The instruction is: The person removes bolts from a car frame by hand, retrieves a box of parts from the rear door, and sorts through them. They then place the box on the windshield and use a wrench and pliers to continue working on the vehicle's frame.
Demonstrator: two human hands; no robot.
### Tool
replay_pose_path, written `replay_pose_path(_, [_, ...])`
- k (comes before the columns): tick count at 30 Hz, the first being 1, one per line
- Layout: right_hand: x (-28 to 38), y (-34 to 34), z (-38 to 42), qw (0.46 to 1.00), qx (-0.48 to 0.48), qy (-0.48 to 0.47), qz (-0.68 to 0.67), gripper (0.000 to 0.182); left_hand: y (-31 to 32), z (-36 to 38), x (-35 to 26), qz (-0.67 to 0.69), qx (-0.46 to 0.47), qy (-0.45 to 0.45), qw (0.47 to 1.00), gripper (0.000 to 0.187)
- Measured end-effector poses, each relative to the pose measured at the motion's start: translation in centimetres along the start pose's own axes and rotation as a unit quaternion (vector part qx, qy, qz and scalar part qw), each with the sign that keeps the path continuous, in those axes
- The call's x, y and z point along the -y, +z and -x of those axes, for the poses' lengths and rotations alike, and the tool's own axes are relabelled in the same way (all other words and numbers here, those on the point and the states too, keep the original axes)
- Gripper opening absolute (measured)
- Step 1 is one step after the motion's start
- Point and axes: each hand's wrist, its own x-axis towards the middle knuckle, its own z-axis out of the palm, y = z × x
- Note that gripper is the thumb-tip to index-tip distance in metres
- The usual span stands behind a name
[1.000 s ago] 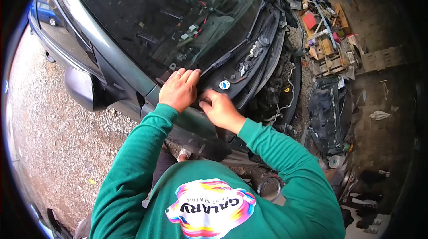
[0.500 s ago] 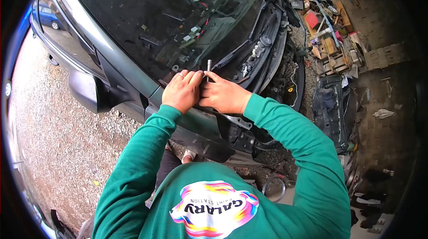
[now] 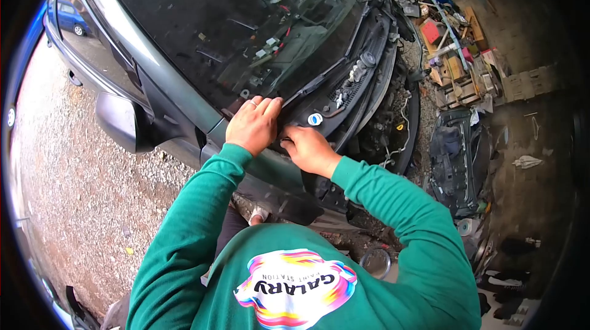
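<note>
Cowl trim [image 3: 319, 105], the black plastic strip at the bottom edge of the windscreen [image 3: 227, 28], is where both of your hands are working. It runs along the base of the glass from the corner near the front pillar toward the open engine bay [image 3: 384, 127].

Your left hand [image 3: 252, 126] lies flat on the corner where the trim meets the green fender [image 3: 258, 167]. Its fingers are stretched out and close together, the tips pressing on the edge of the trim just under the glass. It closes around nothing; it only presses down. You wear a ring on one finger of this hand.

Your right hand [image 3: 309, 148] is just beside the left one, a little lower, with its fingers curled in toward the trim. The fingertips are hidden against the dark plastic, so you cannot tell from this view if they pinch something small or only touch the trim.

Just above your right hand sits a round cap [image 3: 314, 119], blue and white, set in the trim. A wiper arm [image 3: 319, 81] lies along the bottom of the glass, near your left fingertips. The side mirror [image 3: 120, 124] hangs to the left of your left arm, well apart from the hands.

The car stands on gravel [image 3: 74, 188]. On the far right, beyond the engine bay, a pile of wooden pieces and boxes [image 3: 455, 53] lies on the ground, and a dark car part [image 3: 458, 158] lies near it.
</note>
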Motion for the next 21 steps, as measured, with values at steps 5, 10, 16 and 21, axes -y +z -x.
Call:
replay_pose_path(5, [0.7,2.2,0.5,0.986,-0.067,0.116,-0.098,0.020,-0.3,-0.3,-0.2,0.009,0.010,-0.002,1.000,0.040])
replay_pose_path(10, [1.1,0.7,0.2,0.972,-0.040,0.152,-0.174,0.018,0.0,-0.3,-0.1,-0.001,-0.002,0.002,1.000,0.041])
replay_pose_path(16, [-1.4,-2.0,-1.2,0.975,-0.004,-0.194,0.109,0.013,0.3,0.0,0.3,-0.001,-0.047,0.029,0.998,0.041])
replay_pose_path(21, [-2.0,-3.6,-3.1,0.930,0.057,-0.321,0.171,0.011,-0.8,-0.4,-0.2,0.013,0.013,0.008,1.000,0.039])
